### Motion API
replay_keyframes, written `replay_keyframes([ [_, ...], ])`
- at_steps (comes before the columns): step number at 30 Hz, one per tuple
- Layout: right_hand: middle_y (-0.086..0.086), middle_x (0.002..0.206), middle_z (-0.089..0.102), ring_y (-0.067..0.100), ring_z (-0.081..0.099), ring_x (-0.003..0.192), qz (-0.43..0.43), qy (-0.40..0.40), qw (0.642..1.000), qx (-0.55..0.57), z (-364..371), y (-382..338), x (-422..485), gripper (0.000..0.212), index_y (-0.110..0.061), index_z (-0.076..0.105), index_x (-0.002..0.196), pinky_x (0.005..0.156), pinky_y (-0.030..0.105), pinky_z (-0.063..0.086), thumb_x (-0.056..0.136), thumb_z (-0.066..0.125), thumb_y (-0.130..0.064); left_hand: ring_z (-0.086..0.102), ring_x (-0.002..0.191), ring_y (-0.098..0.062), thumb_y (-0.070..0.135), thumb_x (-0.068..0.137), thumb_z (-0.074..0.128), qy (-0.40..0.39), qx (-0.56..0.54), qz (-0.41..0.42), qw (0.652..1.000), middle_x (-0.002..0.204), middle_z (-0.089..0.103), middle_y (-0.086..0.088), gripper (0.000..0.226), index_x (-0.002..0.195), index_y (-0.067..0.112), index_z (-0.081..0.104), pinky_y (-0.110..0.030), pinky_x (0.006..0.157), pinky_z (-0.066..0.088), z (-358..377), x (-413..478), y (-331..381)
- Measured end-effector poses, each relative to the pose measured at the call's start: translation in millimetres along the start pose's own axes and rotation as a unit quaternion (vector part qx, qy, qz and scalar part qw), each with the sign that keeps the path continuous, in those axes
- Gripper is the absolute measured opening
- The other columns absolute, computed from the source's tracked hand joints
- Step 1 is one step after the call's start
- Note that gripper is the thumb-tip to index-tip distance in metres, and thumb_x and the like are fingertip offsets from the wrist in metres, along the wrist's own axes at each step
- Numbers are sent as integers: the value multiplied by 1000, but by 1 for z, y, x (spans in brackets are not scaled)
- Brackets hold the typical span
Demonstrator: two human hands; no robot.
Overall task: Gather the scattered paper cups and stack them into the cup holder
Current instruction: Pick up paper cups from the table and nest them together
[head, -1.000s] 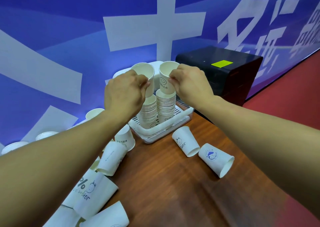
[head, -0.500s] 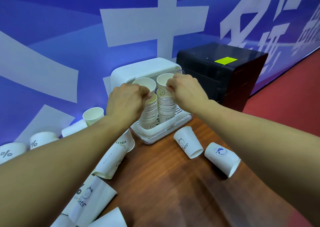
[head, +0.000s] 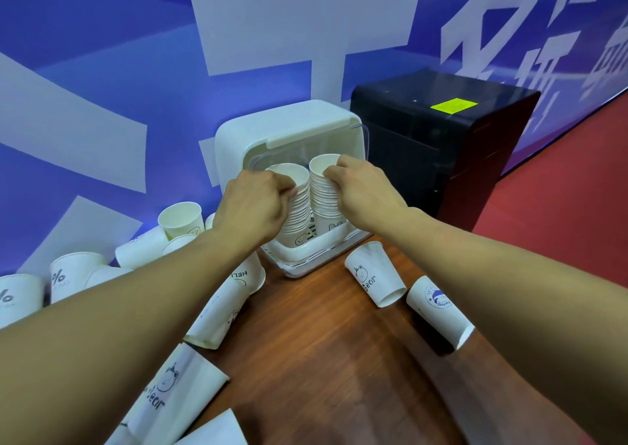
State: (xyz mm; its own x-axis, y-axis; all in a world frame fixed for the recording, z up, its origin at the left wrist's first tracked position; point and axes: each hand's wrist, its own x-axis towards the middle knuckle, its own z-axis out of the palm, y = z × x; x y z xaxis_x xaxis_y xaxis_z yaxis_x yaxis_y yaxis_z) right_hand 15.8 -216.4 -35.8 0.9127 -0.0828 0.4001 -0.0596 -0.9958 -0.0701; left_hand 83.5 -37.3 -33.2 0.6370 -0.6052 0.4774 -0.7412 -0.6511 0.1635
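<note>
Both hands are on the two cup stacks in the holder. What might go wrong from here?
The left stack and right stack stand tall and close together in the cup holder; a sideways tug as the left hand or right hand releases may tip one. The whale-logo cup lies on its side near the table edge, by the right forearm; a low pull-back may roll it off.

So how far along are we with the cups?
Done: left stack and right stack stand tall in the cup holder. In hand: left hand and right hand grip those stacks' tops. Remaining: bear cup, blue-logo cup and many loose cups wait on the table.
</note>
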Motion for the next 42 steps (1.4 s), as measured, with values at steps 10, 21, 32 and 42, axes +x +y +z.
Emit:
replay_keyframes([
  [10,9,103,55,28,50,89,-1,33,999,13,19,3,1,27,-11,63,114,69,31,33,89,52,-7,54,89,-31,36,99,44,-14,28,27,999,91,68,-8,32,98,16,69,-36,69,41,7,-7,-2],
  [21,8,141,24,28,40,121,151,110,974,125,31,-1,-13,81,-23,31,143,92,37,49,77,77,-31,60,89,-37,48,90,60,-51,122,-47,990,125,47,1,45,124,24,43,-36,61,36,16,-23,11],
  [32,5,120,58,26,56,110,223,6,948,226,50,4,11,93,-13,33,129,79,30,42,59,89,-36,63,77,-34,31,89,66,-14,159,-59,985,123,47,-7,49,129,19,39,-34,55,33,31,-12,18],
  [42,4,112,55,20,53,97,214,50,930,295,64,-8,36,86,-10,37,119,77,32,44,56,90,-35,59,72,-37,4,86,54,-3,152,-76,985,131,38,-15,65,144,15,26,-35,56,32,37,-1,12],
])
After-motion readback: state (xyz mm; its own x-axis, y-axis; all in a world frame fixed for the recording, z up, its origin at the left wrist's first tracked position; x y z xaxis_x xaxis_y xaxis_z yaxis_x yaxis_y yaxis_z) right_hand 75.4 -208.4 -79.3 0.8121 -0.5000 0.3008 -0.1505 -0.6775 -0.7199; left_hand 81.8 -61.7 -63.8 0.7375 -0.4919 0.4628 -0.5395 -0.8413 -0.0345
